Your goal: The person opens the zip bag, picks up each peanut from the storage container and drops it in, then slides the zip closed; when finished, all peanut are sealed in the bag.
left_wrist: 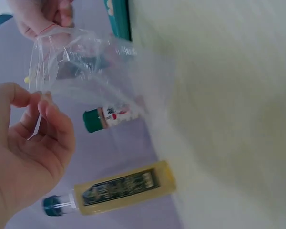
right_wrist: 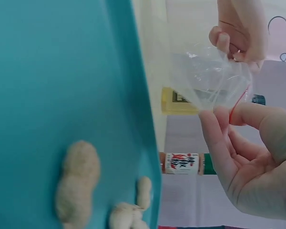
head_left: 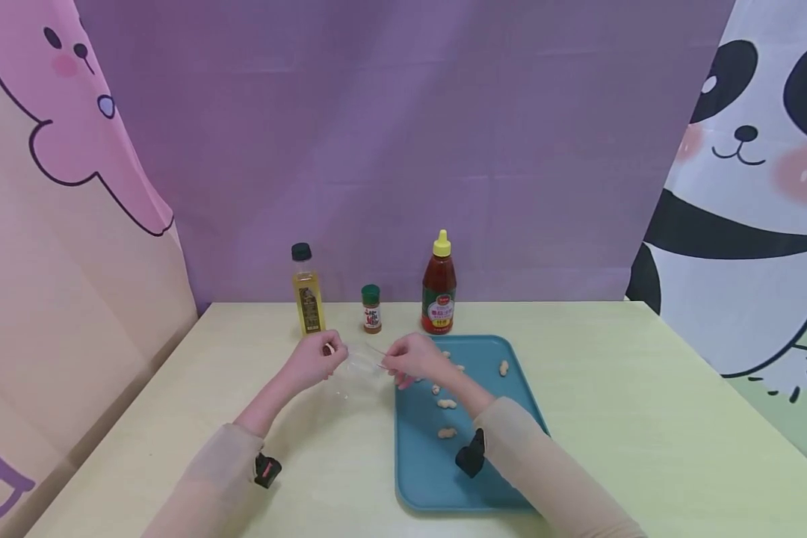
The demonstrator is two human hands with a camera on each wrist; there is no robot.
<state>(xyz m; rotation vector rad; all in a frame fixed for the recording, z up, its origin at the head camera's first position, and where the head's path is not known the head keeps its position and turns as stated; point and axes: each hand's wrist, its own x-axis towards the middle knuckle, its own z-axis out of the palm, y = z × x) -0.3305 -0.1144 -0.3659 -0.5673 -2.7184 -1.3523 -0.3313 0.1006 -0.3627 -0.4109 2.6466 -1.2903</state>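
Observation:
A clear plastic zip bag (head_left: 363,368) with a thin red line along its mouth hangs between my two hands, above the table just left of the tray. My left hand (head_left: 317,356) pinches one side of the bag's mouth between thumb and fingers. On the opposite side, my right hand (head_left: 413,359) pinches the rim near the red line (right_wrist: 239,101). In the left wrist view the bag (left_wrist: 95,67) looks see-through, with nothing visible inside. Beneath my right forearm, several peanuts in their shells (head_left: 447,403) lie scattered on a blue tray (head_left: 420,478).
Along the table's back edge stand an oil bottle (head_left: 308,299) with a dark cap, a small spice jar (head_left: 371,312) with a green lid, and a red sauce bottle (head_left: 438,295) with a yellow nozzle. A purple cloth (head_left: 403,149) hangs behind the table.

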